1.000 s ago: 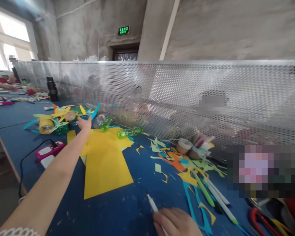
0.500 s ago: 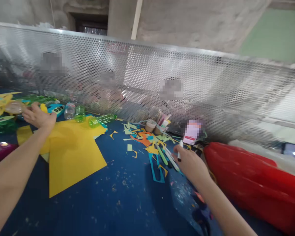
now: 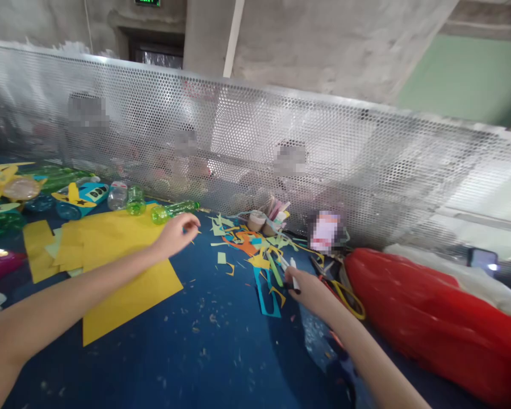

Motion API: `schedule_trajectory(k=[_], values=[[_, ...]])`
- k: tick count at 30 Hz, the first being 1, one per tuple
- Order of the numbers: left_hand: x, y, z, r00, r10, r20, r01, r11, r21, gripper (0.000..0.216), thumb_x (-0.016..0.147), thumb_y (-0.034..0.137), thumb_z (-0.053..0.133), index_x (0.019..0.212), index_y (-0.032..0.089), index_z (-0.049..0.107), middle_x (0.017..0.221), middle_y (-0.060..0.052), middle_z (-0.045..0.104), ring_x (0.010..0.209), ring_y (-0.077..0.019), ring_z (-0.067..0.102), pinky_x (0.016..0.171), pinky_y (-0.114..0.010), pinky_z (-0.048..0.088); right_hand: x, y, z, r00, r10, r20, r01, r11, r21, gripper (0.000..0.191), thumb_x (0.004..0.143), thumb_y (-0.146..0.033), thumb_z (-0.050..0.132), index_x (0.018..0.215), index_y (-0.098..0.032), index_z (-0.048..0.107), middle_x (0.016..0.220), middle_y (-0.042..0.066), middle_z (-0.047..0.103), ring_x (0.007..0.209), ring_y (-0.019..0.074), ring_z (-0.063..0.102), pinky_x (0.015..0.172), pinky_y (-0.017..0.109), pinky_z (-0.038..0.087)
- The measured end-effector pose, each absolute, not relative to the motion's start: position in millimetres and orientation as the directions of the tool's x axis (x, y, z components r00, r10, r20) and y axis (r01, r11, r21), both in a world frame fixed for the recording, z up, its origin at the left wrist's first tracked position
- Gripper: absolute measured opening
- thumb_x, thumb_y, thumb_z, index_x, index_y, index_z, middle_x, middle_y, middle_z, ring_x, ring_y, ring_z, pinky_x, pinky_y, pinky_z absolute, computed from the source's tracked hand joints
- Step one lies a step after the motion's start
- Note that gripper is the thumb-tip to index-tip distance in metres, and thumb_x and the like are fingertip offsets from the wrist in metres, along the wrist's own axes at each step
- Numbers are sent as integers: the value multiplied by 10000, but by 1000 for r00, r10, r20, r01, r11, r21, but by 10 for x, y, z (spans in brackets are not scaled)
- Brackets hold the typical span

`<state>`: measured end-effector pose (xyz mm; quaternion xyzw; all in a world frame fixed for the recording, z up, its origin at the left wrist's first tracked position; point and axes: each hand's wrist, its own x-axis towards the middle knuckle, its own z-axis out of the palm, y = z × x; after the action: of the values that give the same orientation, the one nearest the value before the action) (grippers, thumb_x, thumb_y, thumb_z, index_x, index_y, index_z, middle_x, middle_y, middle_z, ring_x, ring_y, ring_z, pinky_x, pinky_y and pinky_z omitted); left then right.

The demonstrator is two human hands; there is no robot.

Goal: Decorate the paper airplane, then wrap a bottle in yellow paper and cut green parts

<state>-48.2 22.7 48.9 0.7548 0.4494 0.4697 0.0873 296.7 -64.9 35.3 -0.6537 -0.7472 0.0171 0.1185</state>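
My left hand (image 3: 179, 232) hangs over the yellow paper sheets (image 3: 128, 284), its fingers loosely curled with a gap to the thumb and nothing visible in them. A green plastic bottle (image 3: 174, 211) lies just beyond it. My right hand (image 3: 309, 288) is closed around a white marker (image 3: 294, 275) with a dark end, above the blue table (image 3: 221, 352). Next to this hand are green and white pens (image 3: 275, 269) and a cut-out blue paper frame (image 3: 262, 298). A blue-and-yellow bottle craft (image 3: 83, 199) sits at the back left.
Paper scraps (image 3: 242, 240) lie mid-table near a cup of tools (image 3: 275, 218). Yellow-handled scissors (image 3: 349, 298) lie beside a red plastic bag (image 3: 426, 307) on the right. A perforated metal screen (image 3: 247, 130) borders the back, with people behind it. A lit phone (image 3: 325, 230) leans there.
My left hand has moved right from the bottle craft to over the yellow paper. My right hand, still around the marker, has shifted slightly left and down.
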Motion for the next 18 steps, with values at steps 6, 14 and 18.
schedule_trajectory(k=[6, 14, 18], values=[[24, -455, 201, 614, 712, 340, 197, -555, 808, 298, 835, 259, 536, 1126, 212, 580, 890, -48, 636, 782, -159, 610, 732, -288, 485, 2562, -840, 471, -90, 944, 317, 880, 225, -419, 106, 751, -190, 522, 814, -235, 450, 668, -29, 555, 595, 156, 543, 604, 265, 417], [63, -540, -16, 690, 687, 228, 9, -324, 946, 239, 858, 340, 545, 1048, 197, 573, 826, -13, 575, 669, -127, 584, 671, -278, 481, 1815, -1129, 102, -174, 914, 366, 507, 401, -762, 134, 820, -289, 557, 828, -232, 435, 740, -13, 584, 624, 141, 567, 599, 258, 472], [85, -501, -34, 695, 697, 178, -51, -200, 979, 218, 821, 370, 598, 927, 182, 574, 783, -1, 581, 650, -125, 586, 678, -282, 481, 1823, -1127, -33, -122, 912, 392, 484, 399, -779, 191, 809, -335, 610, 823, -225, 453, 738, -10, 570, 628, 142, 559, 602, 259, 480]])
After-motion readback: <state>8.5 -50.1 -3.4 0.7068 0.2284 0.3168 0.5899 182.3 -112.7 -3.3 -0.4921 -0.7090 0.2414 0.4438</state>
